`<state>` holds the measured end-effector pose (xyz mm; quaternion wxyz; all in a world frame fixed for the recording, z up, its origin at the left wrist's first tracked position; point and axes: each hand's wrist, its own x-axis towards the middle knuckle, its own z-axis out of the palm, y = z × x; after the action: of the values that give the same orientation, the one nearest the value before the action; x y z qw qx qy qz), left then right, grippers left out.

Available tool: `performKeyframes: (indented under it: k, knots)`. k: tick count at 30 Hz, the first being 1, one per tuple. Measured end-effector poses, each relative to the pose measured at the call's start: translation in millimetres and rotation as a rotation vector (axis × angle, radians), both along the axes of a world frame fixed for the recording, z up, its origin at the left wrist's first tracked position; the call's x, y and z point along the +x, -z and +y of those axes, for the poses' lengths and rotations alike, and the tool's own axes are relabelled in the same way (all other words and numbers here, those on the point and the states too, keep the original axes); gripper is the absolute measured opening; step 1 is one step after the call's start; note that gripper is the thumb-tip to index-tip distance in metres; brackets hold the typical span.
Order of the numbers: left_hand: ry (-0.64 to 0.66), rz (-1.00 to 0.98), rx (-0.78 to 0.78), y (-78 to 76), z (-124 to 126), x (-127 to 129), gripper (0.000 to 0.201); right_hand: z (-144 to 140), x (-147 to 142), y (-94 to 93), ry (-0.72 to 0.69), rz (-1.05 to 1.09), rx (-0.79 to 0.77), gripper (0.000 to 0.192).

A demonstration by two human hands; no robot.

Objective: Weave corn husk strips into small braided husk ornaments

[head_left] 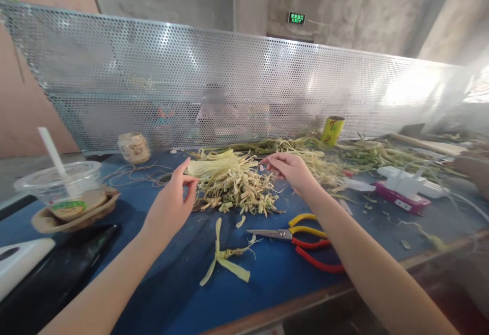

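Both hands are empty, fingers loosely spread: left hand and right hand hover either side of the leaf-strip pile on the tabletop, scissors just below the right one.

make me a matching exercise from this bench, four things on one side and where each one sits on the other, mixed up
Things:
1. scissors
2. plastic cup
3. yellow roll
4. pile of leaf strips

Places:
A. far edge of the table, by the perforated screen
B. between the left hand and right hand
C. left edge of the table, straw standing in it
D. near edge, beside the right forearm

Pairs: 1-D, 2-C, 3-A, 4-B
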<state>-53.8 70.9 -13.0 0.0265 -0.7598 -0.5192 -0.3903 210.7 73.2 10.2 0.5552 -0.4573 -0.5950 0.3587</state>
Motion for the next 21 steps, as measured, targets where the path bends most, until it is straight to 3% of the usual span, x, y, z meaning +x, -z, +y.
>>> performKeyframes:
  k: [6, 11, 18, 21]
  knots:
    - [0.005, -0.020, -0.021, 2.6, -4.7, 1.3, 0.053, 3.9, 3.0, 1.2, 0.005, 0.050, 0.044, 0.027]
    - [-0.012, -0.040, -0.003, -4.6, -12.9, 1.0, 0.055, -6.5, 8.1, -4.4, 0.032, 0.032, 0.097, 0.026]
    - [-0.018, 0.054, 0.053, -2.2, -14.4, 3.4, 0.054, -32.6, 47.1, -39.0, 0.224, 0.034, 0.205, 0.013]
    - [-0.003, 0.166, 0.118, 1.2, -10.3, 4.3, 0.053, -36.4, 58.4, -53.6, 0.369, 0.149, 0.395, 0.008]
